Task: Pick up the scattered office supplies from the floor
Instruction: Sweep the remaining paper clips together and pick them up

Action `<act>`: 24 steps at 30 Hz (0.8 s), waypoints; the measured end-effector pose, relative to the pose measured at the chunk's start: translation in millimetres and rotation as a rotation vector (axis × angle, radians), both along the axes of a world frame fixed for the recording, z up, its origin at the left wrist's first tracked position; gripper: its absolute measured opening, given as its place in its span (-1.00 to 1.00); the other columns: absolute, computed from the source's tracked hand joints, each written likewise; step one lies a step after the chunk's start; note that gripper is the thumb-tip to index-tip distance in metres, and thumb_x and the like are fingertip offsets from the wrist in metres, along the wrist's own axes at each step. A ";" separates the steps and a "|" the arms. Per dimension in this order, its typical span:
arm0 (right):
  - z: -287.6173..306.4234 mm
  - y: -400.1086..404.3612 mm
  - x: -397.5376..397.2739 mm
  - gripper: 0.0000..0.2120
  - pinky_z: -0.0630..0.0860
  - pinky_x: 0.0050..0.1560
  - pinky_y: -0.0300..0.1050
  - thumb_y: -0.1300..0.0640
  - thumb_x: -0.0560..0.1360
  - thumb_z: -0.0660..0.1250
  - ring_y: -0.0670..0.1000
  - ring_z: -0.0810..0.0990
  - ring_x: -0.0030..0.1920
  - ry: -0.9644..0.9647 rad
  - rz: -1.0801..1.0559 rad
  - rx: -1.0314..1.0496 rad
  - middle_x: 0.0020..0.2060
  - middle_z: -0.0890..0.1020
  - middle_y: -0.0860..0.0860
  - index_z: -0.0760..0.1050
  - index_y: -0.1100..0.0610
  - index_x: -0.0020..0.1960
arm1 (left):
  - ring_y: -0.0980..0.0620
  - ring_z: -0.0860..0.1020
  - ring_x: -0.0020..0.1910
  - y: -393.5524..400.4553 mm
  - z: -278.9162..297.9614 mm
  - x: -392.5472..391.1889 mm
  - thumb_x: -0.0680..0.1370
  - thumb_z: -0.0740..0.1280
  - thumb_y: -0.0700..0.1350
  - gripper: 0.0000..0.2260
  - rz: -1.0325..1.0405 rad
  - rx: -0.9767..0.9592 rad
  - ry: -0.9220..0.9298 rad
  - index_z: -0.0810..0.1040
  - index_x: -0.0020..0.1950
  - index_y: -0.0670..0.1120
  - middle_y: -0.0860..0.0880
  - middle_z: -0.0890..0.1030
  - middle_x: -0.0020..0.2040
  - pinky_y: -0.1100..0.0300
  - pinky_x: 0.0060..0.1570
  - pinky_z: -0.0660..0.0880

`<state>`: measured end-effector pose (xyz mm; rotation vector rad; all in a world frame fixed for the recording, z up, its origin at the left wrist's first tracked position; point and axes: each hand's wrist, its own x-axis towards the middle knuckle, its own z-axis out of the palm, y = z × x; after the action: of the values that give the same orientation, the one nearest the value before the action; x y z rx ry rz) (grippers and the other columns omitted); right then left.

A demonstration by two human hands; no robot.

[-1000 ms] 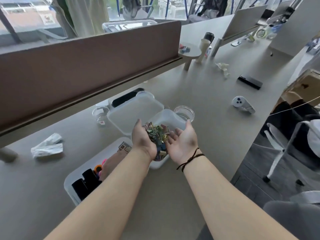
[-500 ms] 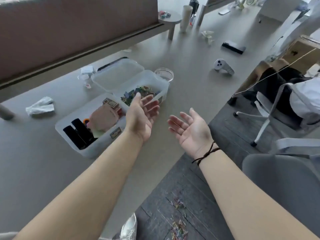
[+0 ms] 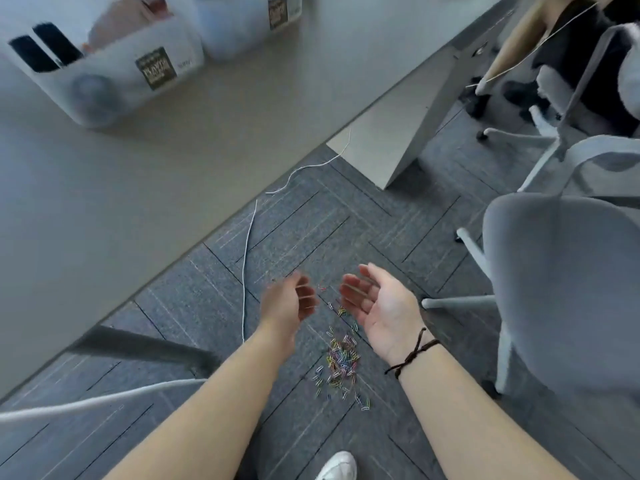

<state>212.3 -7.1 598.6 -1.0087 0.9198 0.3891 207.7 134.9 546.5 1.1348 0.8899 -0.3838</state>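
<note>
- Left hand point(image 3: 289, 303) and right hand point(image 3: 379, 306), both empty with loose fingers, above the carpet point(image 3: 346, 230).
- Coloured paper clips point(image 3: 341, 363) scattered below, between the forearms.
- White cable point(image 3: 246, 258) beside the desk point(image 3: 138, 168).

Nothing can really be read here. Dark labels with pale lettering are stuck on the front of the translucent storage bin point(image 3: 114, 81) and the smaller container point(image 3: 242, 32) beside it, but the print's blurred beyond reading.

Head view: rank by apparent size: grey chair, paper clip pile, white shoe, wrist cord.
1. grey chair, though it sits near the camera
2. paper clip pile
3. white shoe and wrist cord look alike; the shoe is cut off by the frame, so unranked
</note>
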 end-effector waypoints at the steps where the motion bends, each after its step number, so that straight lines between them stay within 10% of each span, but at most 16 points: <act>1: -25.3 -0.3 -7.0 -0.88 0.54 -0.07 0.00 0.11 0.66 0.23 0.11 0.64 -0.17 0.022 -0.007 -0.001 -0.15 0.66 0.11 0.51 0.12 0.03 | -0.02 0.52 -0.34 3.9 -30.9 -6.6 0.66 0.24 -0.12 -0.80 0.015 0.029 0.038 0.55 -0.10 -0.15 -0.10 0.57 -0.28 0.10 -0.25 0.46; 19: -526.3 13.0 36.1 -0.92 0.51 -0.04 -0.01 0.18 0.66 0.24 0.09 0.60 -0.14 -0.007 0.272 -0.194 -0.13 0.62 0.07 0.51 0.08 0.10 | 0.20 0.45 -0.11 85.9 -522.5 83.6 0.62 0.34 -0.19 -0.57 -0.820 1.004 -0.177 0.40 0.49 -0.10 -0.05 0.45 0.43 0.35 0.04 0.39; 24: -593.5 -1.6 62.9 -0.92 0.50 -0.21 -0.06 0.16 0.65 0.26 0.08 0.58 -0.29 -0.072 0.376 -0.254 -0.20 0.61 0.10 0.52 0.12 0.10 | 0.01 0.55 0.17 98.9 -595.3 120.3 0.58 0.43 -0.12 -0.60 -0.904 1.137 -0.321 0.50 0.42 -0.05 -0.06 0.47 0.36 0.06 0.26 0.49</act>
<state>275.1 -8.7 5.2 -1.4279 0.7241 0.5557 328.0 233.8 -48.8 2.5773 0.1859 -0.3947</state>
